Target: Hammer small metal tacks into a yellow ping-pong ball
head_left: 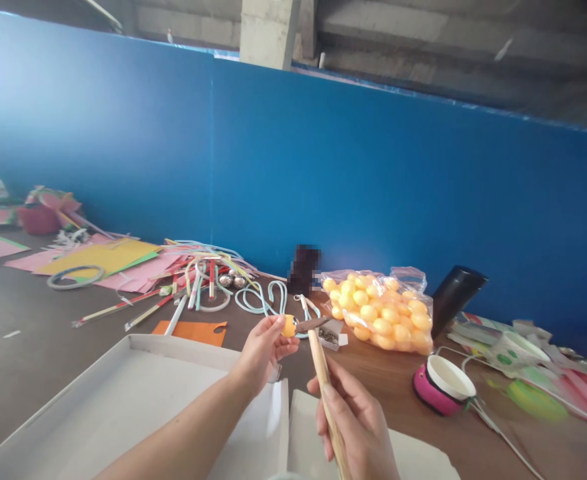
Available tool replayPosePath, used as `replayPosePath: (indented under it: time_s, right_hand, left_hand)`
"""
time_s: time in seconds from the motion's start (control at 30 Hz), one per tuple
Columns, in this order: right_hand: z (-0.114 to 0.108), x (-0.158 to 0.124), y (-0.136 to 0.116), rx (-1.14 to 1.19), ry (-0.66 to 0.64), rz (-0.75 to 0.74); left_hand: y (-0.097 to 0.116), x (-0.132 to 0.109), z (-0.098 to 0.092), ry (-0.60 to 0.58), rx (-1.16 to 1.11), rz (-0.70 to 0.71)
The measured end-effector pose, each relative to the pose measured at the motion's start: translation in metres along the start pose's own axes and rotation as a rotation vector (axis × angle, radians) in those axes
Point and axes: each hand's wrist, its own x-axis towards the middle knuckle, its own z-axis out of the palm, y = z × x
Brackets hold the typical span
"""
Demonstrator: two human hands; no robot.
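A blue wall (323, 187) backs the table (48, 347). Left hand (263, 348) pinches a ball (289, 325); right hand (356, 420) grips a hammer (318, 353), head against it. Light, square taps look safest.

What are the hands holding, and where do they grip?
Left hand pinches an orange ball in its fingertips; right hand grips a tool by its wooden handle.

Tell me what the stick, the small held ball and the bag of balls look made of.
The stick in the right hand: pale wood, matt tan, seemingly unvarnished; its dark tip may be metal. The small ball in the left hand: smooth orange-yellow plastic, by its even sheen. The bag: thin clear plastic film, glossy and crinkled, yellow balls showing through.
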Motion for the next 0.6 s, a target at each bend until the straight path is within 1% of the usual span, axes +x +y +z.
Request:
replayPosePath:
  time_s: [0.13, 0.5, 0.6]
  right_hand:
    - [-0.0002, 0.0002, -0.0014, -0.012, 0.003, 0.020]
    - [-0.0017, 0.0011, -0.0015, 0.054, 0.014, -0.003]
    - [-0.0008, 0.0009, -0.0015, 0.031, 0.016, 0.011]
  left_hand:
    - [-0.0012, 0.0002, -0.0005, -0.016, -0.012, 0.001]
    - [-0.0020, 0.0001, -0.0006, -0.015, -0.028, -0.005]
    - [-0.0023, 0.0007, -0.0008, -0.018, -0.022, -0.008]
